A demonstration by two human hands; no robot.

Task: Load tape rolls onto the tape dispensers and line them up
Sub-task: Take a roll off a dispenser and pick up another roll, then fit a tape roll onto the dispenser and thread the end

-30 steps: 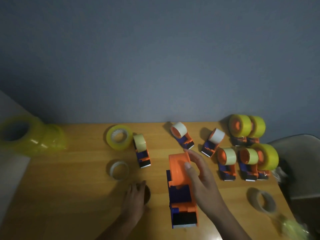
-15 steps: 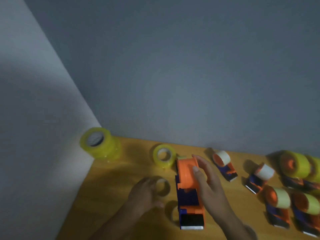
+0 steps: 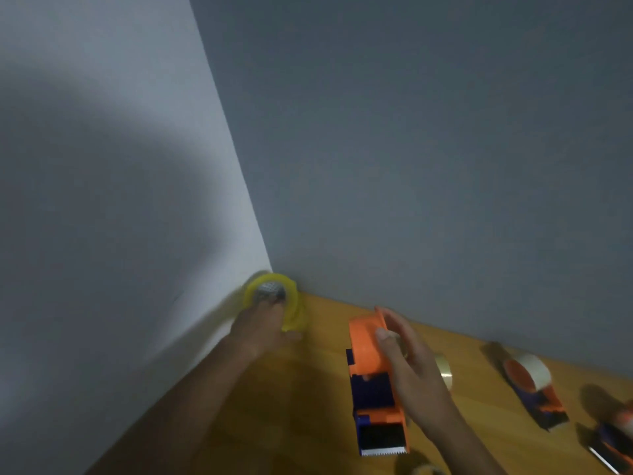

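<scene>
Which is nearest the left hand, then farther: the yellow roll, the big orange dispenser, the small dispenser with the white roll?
1. Yellow roll: in the corner, gripped by the left hand.
2. Big orange dispenser: to its right, held by the right hand.
3. Small dispenser: far right.

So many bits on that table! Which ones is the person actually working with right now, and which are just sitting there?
In use:
- yellow tape roll in the corner, gripped by the left hand
- big orange dispenser, held by the right hand

Just sitting there:
- loaded small dispenser to the right
- another dispenser, cut off at the picture's edge
- pale roll behind the right hand
</scene>
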